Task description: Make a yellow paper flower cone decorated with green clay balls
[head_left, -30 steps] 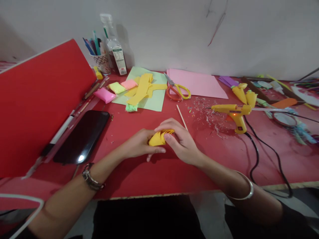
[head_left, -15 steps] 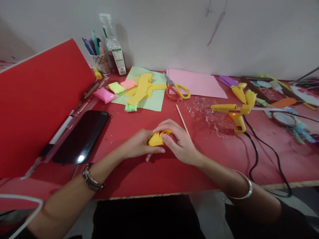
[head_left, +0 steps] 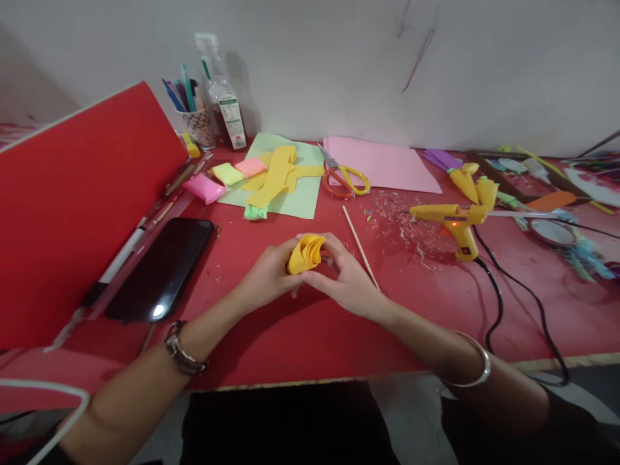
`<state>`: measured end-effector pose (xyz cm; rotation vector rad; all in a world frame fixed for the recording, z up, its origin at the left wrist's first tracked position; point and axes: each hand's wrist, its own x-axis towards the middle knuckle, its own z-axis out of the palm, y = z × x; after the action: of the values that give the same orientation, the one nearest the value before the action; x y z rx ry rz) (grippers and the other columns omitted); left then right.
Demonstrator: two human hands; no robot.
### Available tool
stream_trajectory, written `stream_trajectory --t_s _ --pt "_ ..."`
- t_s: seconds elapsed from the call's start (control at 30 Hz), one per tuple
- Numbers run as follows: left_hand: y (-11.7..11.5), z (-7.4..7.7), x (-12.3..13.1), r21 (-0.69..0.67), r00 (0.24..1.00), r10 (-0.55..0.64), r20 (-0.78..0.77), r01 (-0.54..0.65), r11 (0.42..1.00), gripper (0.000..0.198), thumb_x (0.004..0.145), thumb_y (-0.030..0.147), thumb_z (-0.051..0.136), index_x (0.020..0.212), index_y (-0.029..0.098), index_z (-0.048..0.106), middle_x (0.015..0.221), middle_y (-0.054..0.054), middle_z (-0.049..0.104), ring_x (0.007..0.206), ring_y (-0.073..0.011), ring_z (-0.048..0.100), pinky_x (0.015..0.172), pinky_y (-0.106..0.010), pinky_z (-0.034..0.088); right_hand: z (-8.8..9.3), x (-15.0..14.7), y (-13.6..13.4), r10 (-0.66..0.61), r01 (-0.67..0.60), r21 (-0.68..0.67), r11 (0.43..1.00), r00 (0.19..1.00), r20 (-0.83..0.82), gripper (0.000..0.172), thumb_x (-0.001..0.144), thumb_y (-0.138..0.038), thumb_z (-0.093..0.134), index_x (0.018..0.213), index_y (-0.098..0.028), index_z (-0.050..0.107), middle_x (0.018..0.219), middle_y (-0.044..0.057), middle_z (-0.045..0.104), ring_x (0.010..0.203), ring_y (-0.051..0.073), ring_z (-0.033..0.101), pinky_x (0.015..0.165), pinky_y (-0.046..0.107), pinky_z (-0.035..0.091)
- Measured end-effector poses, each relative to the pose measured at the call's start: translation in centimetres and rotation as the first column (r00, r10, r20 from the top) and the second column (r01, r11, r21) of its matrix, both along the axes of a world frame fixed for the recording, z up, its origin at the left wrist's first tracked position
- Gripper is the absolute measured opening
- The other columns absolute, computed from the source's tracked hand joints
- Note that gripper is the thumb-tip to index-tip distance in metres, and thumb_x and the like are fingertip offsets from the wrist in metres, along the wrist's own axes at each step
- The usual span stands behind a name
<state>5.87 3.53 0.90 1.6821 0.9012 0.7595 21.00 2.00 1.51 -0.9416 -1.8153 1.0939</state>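
Observation:
Both hands meet over the middle of the red table (head_left: 300, 336), closed round a rolled yellow paper piece (head_left: 305, 253). My left hand (head_left: 268, 278) grips it from the left with the fingers curled under it. From the right, my right hand (head_left: 345, 278) pinches its lower end. The roll's open, layered end points up toward the wall. A thin wooden stick (head_left: 361, 247) lies just right of my right hand.
A yellow glue gun (head_left: 453, 223) with a black cord stands at right among paper scraps. Scissors (head_left: 343, 174), pink paper (head_left: 382, 161) and green paper with yellow strips (head_left: 278, 174) lie behind. A black phone (head_left: 162, 268) and red board (head_left: 77, 206) are at left.
The hands have turned the yellow roll upright, so its open end now shows, and lifted it slightly farther from me. The fingers have shifted lower on it.

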Motion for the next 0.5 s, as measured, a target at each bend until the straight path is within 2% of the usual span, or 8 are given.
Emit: stream_trajectory --t_s 0.1,0.23,0.37,0.5 --pt "-0.1 -0.4 0.2 0.046 0.999 0.022 -0.025 -0.020 0.999 0.027 0.070 0.027 0.058 0.092 0.016 0.046 0.065 0.004 0.056 0.047 -0.0085 0.053 0.047 -0.021 0.044 -0.2 -0.1 0.1 0.009 -0.009 -0.009 1.000 1.000 -0.016 0.027 0.073 -0.024 0.056 0.098 -0.019 0.049 0.096 0.004 0.046 0.093 0.014 0.049 0.084 0.030 0.043" --pt "0.0 -0.7 0.3 0.165 1.000 0.006 -0.027 -0.001 0.986 0.021 0.070 0.025 0.058 0.085 0.016 0.046 0.075 0.000 0.057 0.068 -0.0137 0.057 0.060 -0.025 0.047 -0.1 -0.1 0.0 -0.004 0.004 0.033 0.999 1.000 0.015 0.024 0.072 -0.025 0.057 0.094 -0.017 0.051 0.096 0.006 0.045 0.094 0.015 0.048 0.086 0.031 0.042" --pt "0.1 -0.7 0.3 0.257 0.998 -0.053 -0.035 0.061 0.965 0.038 0.072 0.023 0.057 0.106 0.017 0.041 0.099 -0.006 0.055 0.087 -0.0164 0.055 0.073 -0.029 0.046 0.4 0.3 0.0 -0.120 0.102 0.181 0.978 0.989 0.090 0.020 0.074 -0.023 0.055 0.092 -0.017 0.050 0.099 0.007 0.047 0.097 0.016 0.048 0.087 0.032 0.041" --pt "0.3 -0.6 -0.1 0.322 1.000 -0.017 -0.016 0.021 0.947 0.046 0.071 0.025 0.059 0.111 0.017 0.037 0.101 -0.008 0.052 0.087 -0.0159 0.053 0.074 -0.030 0.046 0.9 1.0 0.1 -0.192 0.139 0.304 0.942 0.970 0.151 0.024 0.075 -0.024 0.054 0.097 -0.018 0.047 0.098 0.007 0.055 0.092 0.016 0.053 0.080 0.031 0.044"
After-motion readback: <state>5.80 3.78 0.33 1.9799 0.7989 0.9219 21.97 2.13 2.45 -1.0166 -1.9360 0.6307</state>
